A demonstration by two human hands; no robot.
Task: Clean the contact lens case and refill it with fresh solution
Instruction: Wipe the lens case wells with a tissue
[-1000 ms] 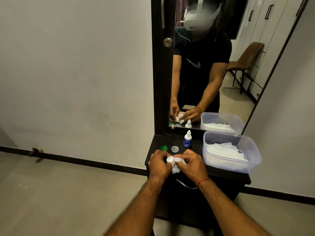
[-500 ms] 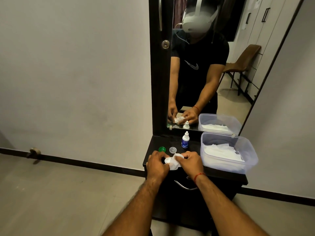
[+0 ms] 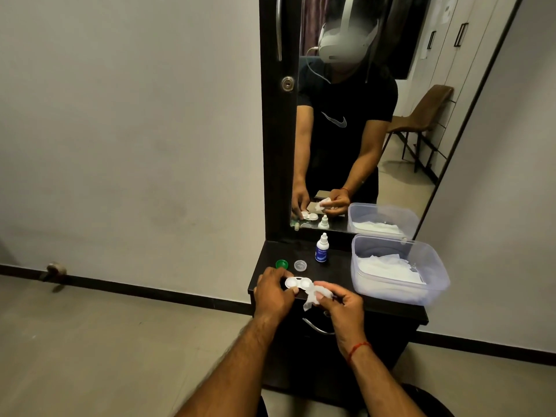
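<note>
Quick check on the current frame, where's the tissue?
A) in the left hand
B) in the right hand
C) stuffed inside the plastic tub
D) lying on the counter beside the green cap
B: the crumpled tissue is pinched in the right hand, pulled off to the side of the lens case, which the left hand holds with both wells uncovered.

Dim, soft indoor light; faint shadows; sharp focus centrally; wide-angle bending at the edges
</note>
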